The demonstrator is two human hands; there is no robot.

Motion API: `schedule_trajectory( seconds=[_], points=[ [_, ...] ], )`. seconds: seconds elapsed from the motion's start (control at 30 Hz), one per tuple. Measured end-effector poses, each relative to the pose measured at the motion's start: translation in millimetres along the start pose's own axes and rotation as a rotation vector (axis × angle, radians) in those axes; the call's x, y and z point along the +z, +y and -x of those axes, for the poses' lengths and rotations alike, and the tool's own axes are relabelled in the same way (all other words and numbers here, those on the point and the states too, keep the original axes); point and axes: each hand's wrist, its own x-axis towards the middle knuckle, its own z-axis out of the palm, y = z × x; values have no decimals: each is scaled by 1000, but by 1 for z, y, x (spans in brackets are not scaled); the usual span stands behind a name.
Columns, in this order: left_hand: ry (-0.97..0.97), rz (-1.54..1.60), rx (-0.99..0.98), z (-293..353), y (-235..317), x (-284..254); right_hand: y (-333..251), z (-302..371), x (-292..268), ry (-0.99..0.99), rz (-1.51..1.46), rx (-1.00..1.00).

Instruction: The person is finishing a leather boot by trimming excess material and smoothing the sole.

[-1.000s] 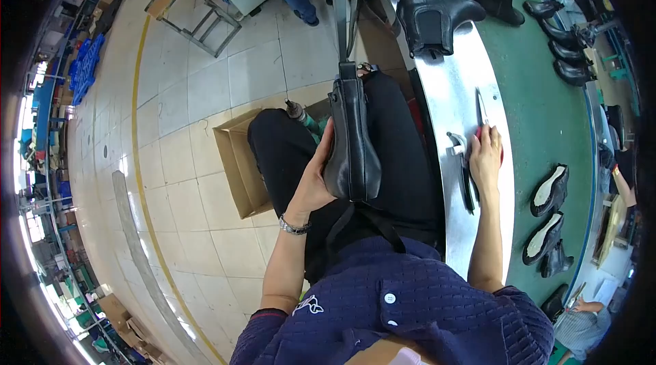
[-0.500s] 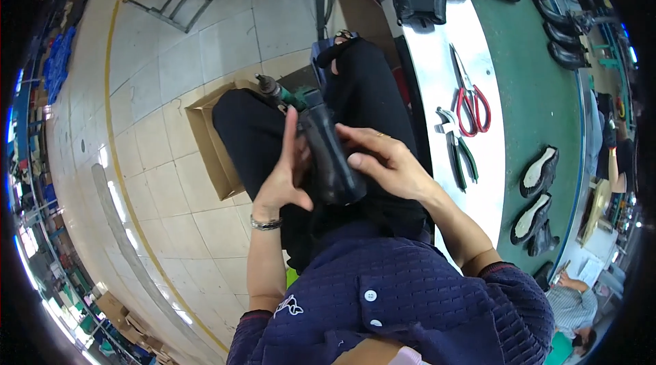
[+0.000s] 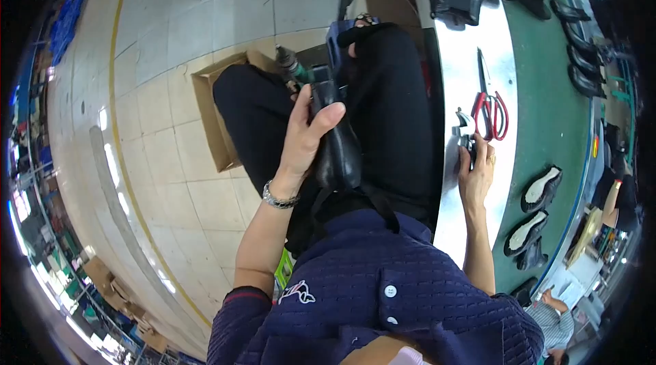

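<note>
Left grip (image 3: 303, 139) clasps a boot (image 3: 339, 160); right grip (image 3: 476, 177) half-curls over pliers (image 3: 466, 124), hold unclear; lifting could knock scissors (image 3: 486, 94) just beyond.

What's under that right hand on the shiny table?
Under the right hand are pliers: their silvery head pokes out, but the hand covers most of the handles, so those can't be seen.

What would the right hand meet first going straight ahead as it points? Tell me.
The right hand seems to touch the pliers; straight beyond, the red-handled scissors likely come first, though the exact gap is unclear.
</note>
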Motion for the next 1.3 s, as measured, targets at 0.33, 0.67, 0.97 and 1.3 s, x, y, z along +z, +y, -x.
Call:
schedule_trajectory(
  seconds=[0.33, 0.67, 0.97, 1.3],
  points=[
    [-20, -272, 90, 9, -13, -3, -91, -33, -55, -1146, -1269, 106],
    [23, -330, 164, 24, -24, 3, -135, -41, -44, -1618, -962, 54],
    [78, -386, 208, 23, -25, 1, -159, -74, -56, -1644, -620, -220],
    [47, -371, 141, 20, -24, -2, -195, -96, -82, -1260, -93, -714]
  ],
)
